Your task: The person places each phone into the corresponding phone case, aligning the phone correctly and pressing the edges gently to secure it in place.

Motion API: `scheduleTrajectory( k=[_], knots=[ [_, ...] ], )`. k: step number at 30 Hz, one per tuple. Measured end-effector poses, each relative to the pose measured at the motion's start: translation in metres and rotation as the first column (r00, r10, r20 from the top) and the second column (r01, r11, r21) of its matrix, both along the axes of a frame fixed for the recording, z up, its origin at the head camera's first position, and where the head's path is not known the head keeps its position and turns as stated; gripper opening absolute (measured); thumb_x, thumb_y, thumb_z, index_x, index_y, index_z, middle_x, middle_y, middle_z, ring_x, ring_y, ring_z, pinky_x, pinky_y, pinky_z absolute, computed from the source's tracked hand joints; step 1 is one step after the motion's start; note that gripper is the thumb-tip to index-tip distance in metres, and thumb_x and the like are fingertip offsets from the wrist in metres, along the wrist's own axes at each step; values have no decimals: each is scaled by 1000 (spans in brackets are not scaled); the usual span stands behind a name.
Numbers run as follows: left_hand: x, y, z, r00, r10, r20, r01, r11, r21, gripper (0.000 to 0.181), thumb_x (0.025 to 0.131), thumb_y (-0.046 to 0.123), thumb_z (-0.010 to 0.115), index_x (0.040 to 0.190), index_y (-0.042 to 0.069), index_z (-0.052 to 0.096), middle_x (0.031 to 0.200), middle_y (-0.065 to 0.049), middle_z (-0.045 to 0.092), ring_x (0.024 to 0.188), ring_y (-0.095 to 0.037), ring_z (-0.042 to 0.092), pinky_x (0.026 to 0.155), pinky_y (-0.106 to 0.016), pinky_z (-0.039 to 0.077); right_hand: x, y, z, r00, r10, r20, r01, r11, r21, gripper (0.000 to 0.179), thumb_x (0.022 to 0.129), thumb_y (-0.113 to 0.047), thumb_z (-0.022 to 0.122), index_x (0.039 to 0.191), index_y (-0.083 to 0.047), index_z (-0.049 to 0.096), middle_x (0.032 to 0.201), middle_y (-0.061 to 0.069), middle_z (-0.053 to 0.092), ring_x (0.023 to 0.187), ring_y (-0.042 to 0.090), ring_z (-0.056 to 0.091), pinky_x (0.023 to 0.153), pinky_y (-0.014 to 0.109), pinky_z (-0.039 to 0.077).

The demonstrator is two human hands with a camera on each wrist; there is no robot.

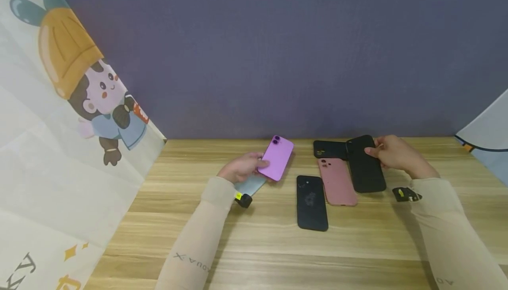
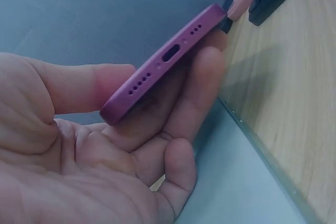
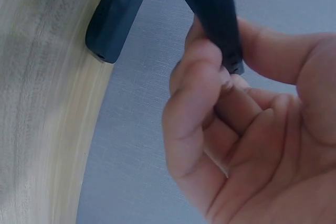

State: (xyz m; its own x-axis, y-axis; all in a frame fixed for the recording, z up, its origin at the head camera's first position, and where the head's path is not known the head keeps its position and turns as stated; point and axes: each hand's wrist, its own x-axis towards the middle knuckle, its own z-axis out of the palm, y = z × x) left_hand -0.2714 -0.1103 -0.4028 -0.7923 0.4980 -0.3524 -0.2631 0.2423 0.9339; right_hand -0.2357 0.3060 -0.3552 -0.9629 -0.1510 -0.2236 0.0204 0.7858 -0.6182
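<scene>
My left hand (image 1: 244, 167) holds a purple phone (image 1: 277, 158) up off the table, thumb on one face and fingers behind. Its bottom edge, with a charging port and speaker holes, faces the camera in the left wrist view. Beneath that hand lies a pale blue flat piece (image 1: 252, 186), partly hidden. My right hand (image 1: 398, 155) pinches a black phone case (image 1: 367, 166) by its side, thumb on the near face. In the right wrist view the case (image 3: 212, 11) appears edge-on between thumb and fingers.
A pink phone case (image 1: 337, 182) lies left of the held black case. A black phone or case (image 1: 312, 204) lies nearer me, and another dark one (image 1: 328, 150) lies crosswise behind. A dark grey wall (image 1: 278, 61) borders the back of the wooden table (image 1: 258, 254).
</scene>
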Motion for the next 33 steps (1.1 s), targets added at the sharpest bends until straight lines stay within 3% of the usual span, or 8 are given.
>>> scheduleTrajectory(
  k=[7,13,16,20,26,33],
  knots=[
    [1,-3,-1,1000,0,-6,0,1000,10,40,105,8,50,143,-5,48,109,-9,71,94,-16,65,91,-29,51,2,-3,1,1000,8,-7,-8,1000,-10,35,110,-31,47,111,4,47,58,-6,35,53,12,41,54,30,37],
    [0,-4,-2,1000,-19,5,19,1000,24,48,104,5,50,150,-4,40,128,-20,65,107,-21,66,106,-37,50,4,-3,-1,999,10,-33,-10,1000,-8,31,111,-29,46,95,-3,42,60,-6,36,54,12,43,52,28,36],
    [0,-4,-1,999,-35,10,35,999,32,53,104,4,48,155,-3,34,139,-25,58,119,-28,63,114,-42,45,6,-3,-1,999,10,-37,-10,1000,-11,30,111,-29,45,98,-1,43,61,-5,39,55,12,43,52,29,36],
    [1,-4,0,1000,-29,8,29,999,44,56,104,1,47,156,-3,30,141,-26,56,127,-32,59,117,-43,43,7,-5,0,998,12,-61,-12,1000,-4,33,111,-31,43,101,0,45,62,-3,43,54,12,43,51,29,36],
    [2,-5,0,1000,-21,7,21,999,45,60,103,0,48,159,-2,26,143,-26,55,129,-33,57,118,-44,42,11,-8,0,995,3,-101,-6,1000,-26,37,112,-33,40,97,0,46,62,-2,43,53,12,40,49,30,35],
    [4,-6,-1,1000,-8,7,7,999,52,68,102,-1,49,162,3,18,140,-25,56,122,-30,61,116,-43,44,15,-12,3,995,-18,-96,12,998,-65,37,113,-33,36,92,-3,38,63,-4,32,52,11,35,50,29,34]
  ],
)
